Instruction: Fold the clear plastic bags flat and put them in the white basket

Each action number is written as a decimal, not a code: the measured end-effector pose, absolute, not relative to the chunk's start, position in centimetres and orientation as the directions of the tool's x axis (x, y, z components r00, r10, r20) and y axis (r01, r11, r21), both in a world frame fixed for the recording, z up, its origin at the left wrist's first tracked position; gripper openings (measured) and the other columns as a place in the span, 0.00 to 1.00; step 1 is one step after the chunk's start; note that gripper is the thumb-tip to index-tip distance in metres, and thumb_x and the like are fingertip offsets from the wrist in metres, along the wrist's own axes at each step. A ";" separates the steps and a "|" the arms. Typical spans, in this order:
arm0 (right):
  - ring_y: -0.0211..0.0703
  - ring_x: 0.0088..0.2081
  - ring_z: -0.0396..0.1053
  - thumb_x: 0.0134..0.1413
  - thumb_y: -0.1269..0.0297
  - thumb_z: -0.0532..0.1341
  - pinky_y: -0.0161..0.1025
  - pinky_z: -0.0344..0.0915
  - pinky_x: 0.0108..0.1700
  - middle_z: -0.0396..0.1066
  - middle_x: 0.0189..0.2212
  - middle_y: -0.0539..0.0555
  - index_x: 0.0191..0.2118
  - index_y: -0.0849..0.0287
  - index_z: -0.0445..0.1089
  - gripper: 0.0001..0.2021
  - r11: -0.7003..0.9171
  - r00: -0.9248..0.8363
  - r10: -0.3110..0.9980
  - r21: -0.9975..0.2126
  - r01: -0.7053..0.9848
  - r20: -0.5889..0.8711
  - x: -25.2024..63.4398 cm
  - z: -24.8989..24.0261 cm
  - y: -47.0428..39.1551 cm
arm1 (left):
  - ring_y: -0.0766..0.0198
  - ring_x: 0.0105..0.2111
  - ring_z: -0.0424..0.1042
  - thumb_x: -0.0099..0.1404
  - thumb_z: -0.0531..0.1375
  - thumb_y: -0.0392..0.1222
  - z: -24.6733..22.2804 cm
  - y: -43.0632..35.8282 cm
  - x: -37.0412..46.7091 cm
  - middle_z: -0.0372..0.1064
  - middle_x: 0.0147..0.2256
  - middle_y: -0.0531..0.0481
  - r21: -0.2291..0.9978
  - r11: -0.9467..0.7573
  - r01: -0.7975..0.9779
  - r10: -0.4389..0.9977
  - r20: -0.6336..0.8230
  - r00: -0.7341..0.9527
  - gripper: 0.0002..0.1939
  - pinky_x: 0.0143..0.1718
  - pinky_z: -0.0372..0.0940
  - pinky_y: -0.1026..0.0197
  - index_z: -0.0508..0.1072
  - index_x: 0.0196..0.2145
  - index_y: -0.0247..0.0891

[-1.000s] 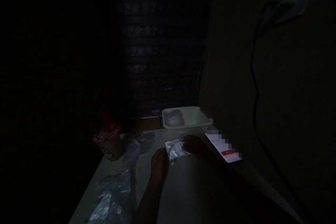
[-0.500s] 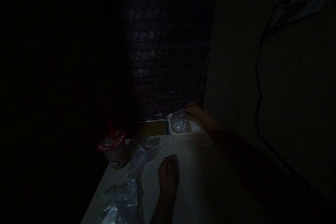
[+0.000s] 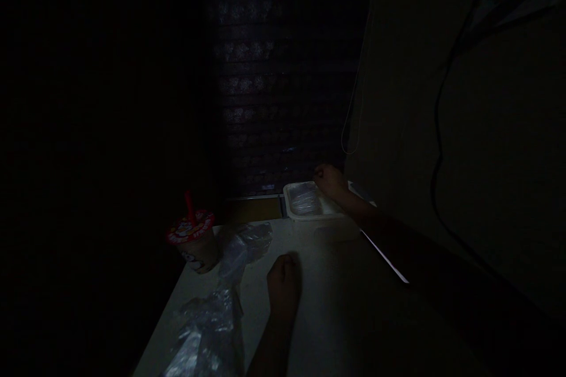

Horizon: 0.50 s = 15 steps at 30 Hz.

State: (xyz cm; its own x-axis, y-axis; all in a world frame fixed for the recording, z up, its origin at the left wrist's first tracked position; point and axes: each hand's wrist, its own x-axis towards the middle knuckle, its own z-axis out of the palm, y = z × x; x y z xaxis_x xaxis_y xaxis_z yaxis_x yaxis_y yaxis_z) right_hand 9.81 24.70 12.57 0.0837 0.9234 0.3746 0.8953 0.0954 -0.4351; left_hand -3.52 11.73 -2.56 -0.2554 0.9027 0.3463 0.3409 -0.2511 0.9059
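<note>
The scene is very dark. My left hand (image 3: 283,284) rests closed on the pale table (image 3: 321,300); whatever it may hold is hidden. Farther back, my right hand (image 3: 329,180) hovers over a white tray (image 3: 318,217), its fingers curled, and nothing can be made out in them. A clear plastic-wrapped item (image 3: 305,199) lies in the left part of the tray, just left of my right hand. Left of my left hand, crumpled clear plastic bags (image 3: 206,330) are spread over the table.
A cup (image 3: 198,250) with a red patterned lid and red straw stands at the table's left edge. Behind are a dark slatted blind (image 3: 247,82) and a hanging cord (image 3: 344,129). A black cable (image 3: 437,147) runs down the right wall.
My right hand has let go of the plastic-wrapped item, which now lies in the tray, and is slightly higher and apart from it. The view has shifted slightly.
</note>
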 end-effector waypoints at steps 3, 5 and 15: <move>0.43 0.40 0.63 0.45 0.67 0.50 0.35 0.57 0.37 0.67 0.38 0.54 0.37 0.58 0.66 0.13 0.248 -0.090 0.853 -0.248 0.936 0.513 9.7 12.4 22.0 | 0.66 0.22 0.63 0.57 0.45 0.42 -2.8 11.8 -3.6 0.63 0.20 0.52 0.895 -0.249 0.371 0.898 0.357 -0.259 0.14 0.24 0.58 0.65 0.65 0.22 0.36; 0.44 0.38 0.63 0.45 0.67 0.50 0.37 0.57 0.36 0.68 0.35 0.55 0.36 0.60 0.66 0.12 0.317 -0.205 0.808 -0.114 0.942 0.552 9.8 12.0 20.6 | 0.66 0.23 0.64 0.57 0.44 0.43 -3.0 11.7 -3.5 0.65 0.21 0.51 0.883 -0.241 0.403 0.896 0.361 -0.257 0.15 0.24 0.58 0.65 0.66 0.24 0.35; 0.41 0.34 0.62 0.45 0.73 0.48 0.37 0.56 0.38 0.68 0.31 0.55 0.34 0.62 0.67 0.12 0.623 -0.540 0.601 0.077 0.778 0.590 10.5 6.2 14.8 | 0.60 0.42 0.62 0.55 0.49 0.32 1.4 13.5 -4.5 0.63 0.40 0.40 0.628 -0.083 0.774 0.918 0.351 -0.186 0.12 0.42 0.56 0.60 0.66 0.38 0.31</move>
